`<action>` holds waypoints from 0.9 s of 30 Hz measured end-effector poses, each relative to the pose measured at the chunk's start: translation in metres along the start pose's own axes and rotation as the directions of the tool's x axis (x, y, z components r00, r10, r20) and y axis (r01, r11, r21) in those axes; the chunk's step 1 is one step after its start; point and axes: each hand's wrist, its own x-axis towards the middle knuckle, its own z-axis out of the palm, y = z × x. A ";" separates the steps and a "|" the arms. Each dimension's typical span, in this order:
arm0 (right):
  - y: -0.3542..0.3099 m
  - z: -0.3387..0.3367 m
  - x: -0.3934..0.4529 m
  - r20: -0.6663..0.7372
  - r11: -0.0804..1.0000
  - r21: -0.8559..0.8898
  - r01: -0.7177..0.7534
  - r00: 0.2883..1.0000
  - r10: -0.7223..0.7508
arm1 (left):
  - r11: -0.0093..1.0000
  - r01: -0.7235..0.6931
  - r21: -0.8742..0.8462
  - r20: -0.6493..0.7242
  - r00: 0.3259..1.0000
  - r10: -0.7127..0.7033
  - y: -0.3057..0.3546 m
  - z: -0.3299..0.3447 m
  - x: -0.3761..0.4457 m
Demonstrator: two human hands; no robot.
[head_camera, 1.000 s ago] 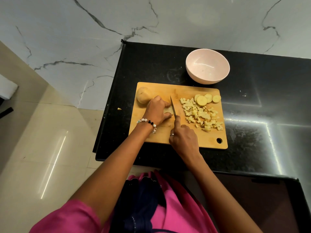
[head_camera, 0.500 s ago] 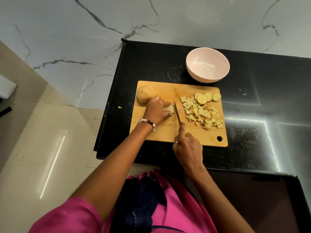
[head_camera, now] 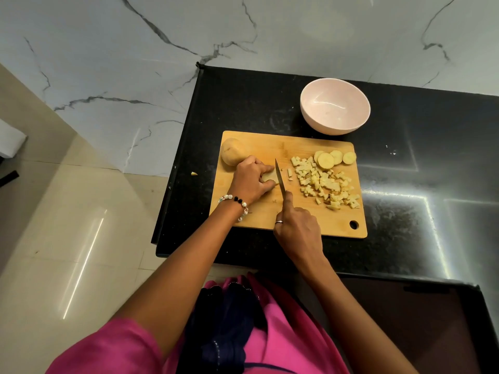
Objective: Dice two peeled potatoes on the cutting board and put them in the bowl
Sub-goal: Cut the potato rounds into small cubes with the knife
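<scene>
A wooden cutting board [head_camera: 272,214] lies on the black counter. My left hand [head_camera: 251,179] grips a small piece of potato [head_camera: 268,177] on the board. My right hand [head_camera: 298,233] holds a knife [head_camera: 280,181], index finger along its spine, blade down right beside that piece. Two fresh strips [head_camera: 289,174] lie just right of the blade. A heap of diced potato [head_camera: 325,183] and three round slices [head_camera: 334,158] cover the board's right half. A whole potato [head_camera: 232,151] sits at the board's far left corner. The pale pink bowl [head_camera: 334,109] stands empty behind the board.
The counter's left edge [head_camera: 172,184] drops to a tiled floor just beside the board. A tiny potato scrap [head_camera: 193,173] lies at that edge. A marble wall runs behind the counter. Bare black counter [head_camera: 432,157] stretches to the right of the board and bowl.
The knife has come down through the held piece again, leaving new strips to the right of the blade. My left hand has stayed on the potato piece.
</scene>
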 end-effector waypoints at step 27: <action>0.010 -0.004 -0.006 -0.076 1.000 0.018 -0.002 0.997 0.004 | 0.999 0.036 -0.011 0.005 0.999 -0.036 0.000 0.000 0.000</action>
